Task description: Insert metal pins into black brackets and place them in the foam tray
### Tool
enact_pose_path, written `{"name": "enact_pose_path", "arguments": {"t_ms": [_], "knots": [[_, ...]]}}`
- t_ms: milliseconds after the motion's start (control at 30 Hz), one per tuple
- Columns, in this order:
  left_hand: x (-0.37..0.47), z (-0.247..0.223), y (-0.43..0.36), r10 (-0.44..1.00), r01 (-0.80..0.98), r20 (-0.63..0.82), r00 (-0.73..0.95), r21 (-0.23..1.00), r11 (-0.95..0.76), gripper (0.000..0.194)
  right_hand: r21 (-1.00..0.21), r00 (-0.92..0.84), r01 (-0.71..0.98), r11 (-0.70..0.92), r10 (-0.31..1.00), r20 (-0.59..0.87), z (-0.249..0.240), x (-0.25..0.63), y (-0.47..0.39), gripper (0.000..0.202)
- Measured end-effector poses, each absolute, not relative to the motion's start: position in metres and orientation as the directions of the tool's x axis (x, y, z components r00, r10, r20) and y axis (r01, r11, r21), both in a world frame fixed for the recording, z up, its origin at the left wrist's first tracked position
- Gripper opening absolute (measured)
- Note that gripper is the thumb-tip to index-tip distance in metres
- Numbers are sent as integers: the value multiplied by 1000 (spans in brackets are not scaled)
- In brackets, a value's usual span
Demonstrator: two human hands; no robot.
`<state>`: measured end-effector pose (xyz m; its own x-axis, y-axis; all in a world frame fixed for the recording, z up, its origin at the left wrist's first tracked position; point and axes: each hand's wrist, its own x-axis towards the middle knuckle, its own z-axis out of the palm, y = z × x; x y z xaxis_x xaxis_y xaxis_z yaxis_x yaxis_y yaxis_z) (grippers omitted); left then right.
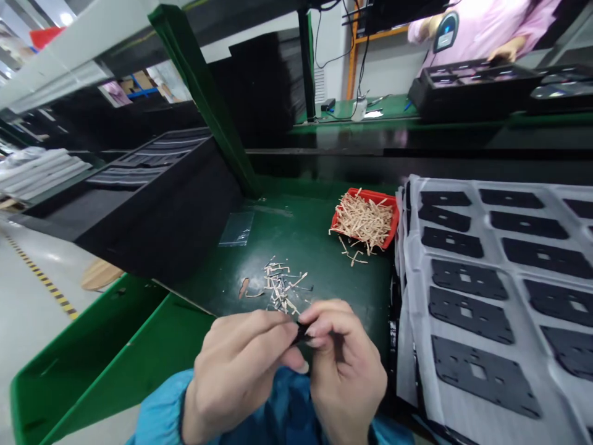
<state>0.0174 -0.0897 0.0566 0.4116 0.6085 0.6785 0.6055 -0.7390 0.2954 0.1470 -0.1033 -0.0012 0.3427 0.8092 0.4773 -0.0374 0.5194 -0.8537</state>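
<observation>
My left hand and my right hand meet low in the middle of the view, fingers pinched on a small black piece between them. Most of that piece is hidden by the fingertips. Just beyond my hands, a loose pile of small pale and silvery strips lies on the green table. Farther back, a red tray holds a heap of beige strips, with several strips spilled in front of it.
White foam trays with flat black plates stand at the right. A small plastic bag lies left of centre. Black boxes and green bins are at the left. Across the bench, a person in pink handles a scanner.
</observation>
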Motion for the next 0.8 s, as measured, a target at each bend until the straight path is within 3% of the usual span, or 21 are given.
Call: {"name": "enact_pose_path", "arguments": {"t_ms": [67,200,333,533,633,733,800], "knots": [[19,65,-91,595,608,684,423,273,-746,9,-786,379,-89,612,750,542,-2,146,-101,25],[23,83,-92,675,568,631,382,416,-710,22,-675,393,-113,729,657,643,-3,151,-95,15],[20,88,-90,685,524,627,371,468,-712,19,-623,359,-70,779,602,713,-6,156,-90,14],[14,89,-88,697,535,605,385,469,-703,16,-573,274,27,819,546,792,-5,159,-90,15],[10,86,-88,646,522,605,466,401,-753,17,-549,278,78,832,510,814,-5,160,-90,21],[6,79,-91,600,520,618,509,335,-786,17,-577,269,135,806,531,804,-3,156,-90,24],[4,73,-93,607,504,598,523,357,-786,18,-592,304,174,787,529,792,0,152,-92,25]]}}
